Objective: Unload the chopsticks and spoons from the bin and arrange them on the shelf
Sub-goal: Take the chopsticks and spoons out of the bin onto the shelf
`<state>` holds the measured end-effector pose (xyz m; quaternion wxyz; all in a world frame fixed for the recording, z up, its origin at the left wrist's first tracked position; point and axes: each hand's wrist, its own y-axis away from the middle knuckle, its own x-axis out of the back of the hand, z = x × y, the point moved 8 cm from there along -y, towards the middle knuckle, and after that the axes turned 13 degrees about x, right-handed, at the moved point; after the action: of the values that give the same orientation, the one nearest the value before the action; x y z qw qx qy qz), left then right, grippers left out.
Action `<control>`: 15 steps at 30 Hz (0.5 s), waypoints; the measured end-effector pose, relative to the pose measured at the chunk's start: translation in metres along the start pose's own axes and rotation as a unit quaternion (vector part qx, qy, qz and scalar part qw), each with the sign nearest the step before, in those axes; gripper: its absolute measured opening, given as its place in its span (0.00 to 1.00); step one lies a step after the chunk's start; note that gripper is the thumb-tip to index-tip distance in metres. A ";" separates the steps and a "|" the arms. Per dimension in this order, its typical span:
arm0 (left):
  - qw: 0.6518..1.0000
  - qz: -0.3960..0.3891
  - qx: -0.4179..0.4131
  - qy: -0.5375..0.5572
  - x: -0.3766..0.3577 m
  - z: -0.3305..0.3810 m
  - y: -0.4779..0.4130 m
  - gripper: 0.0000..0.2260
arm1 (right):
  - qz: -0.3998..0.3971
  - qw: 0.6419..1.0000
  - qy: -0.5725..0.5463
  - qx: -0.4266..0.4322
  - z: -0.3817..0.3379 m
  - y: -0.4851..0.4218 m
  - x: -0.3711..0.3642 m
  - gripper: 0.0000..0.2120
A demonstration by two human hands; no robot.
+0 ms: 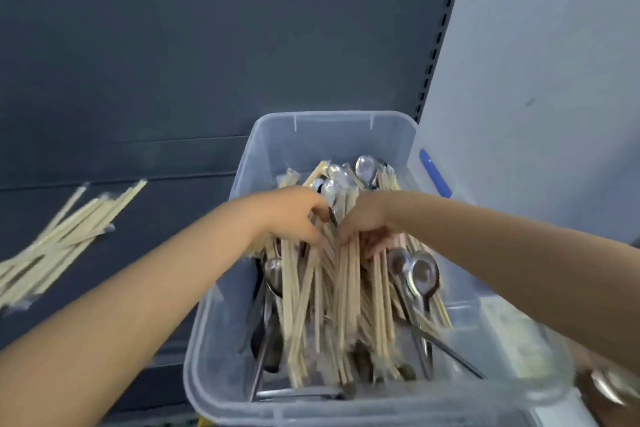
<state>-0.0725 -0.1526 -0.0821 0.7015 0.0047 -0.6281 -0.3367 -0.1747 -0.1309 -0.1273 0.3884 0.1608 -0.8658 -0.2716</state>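
A clear plastic bin (332, 128) stands on the dark shelf and holds a heap of pale wooden chopsticks (332, 305) mixed with metal spoons (420, 276). Both hands reach into the bin's middle. My left hand (294, 215) curls its fingers round a bundle of chopsticks from the left. My right hand (367, 222) grips the same bundle from the right, fingers curled under it. More spoons (365, 166) lie at the bin's far end. A loose pile of wrapped chopsticks (65, 239) lies on the shelf (145, 218) to the left.
A grey upright panel (536, 80) with a slotted rail rises right of the bin. A blue strip (434, 173) sits by the bin's right rim. Something shiny shows at the bottom right corner (609, 388), blurred.
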 end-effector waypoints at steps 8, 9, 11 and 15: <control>0.913 -0.040 0.114 0.391 0.004 0.015 0.034 0.15 | -0.007 0.971 -0.129 0.202 -0.045 0.039 0.038 0.12; 0.893 -0.021 0.108 0.437 0.009 0.018 0.040 0.13 | 0.003 0.958 -0.168 0.230 -0.052 0.043 0.044 0.12; 0.856 0.038 0.087 0.508 0.020 0.021 0.056 0.14 | 0.021 0.927 -0.253 0.276 -0.068 0.055 0.052 0.12; 0.799 0.202 0.073 0.562 0.051 0.005 0.100 0.13 | 0.045 0.873 -0.337 0.350 -0.103 0.078 0.053 0.11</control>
<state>-0.0308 -0.0976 0.0070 0.9809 0.1177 -0.1331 -0.0788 -0.1355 -0.1302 0.0067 0.0029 0.1461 -0.9888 0.0289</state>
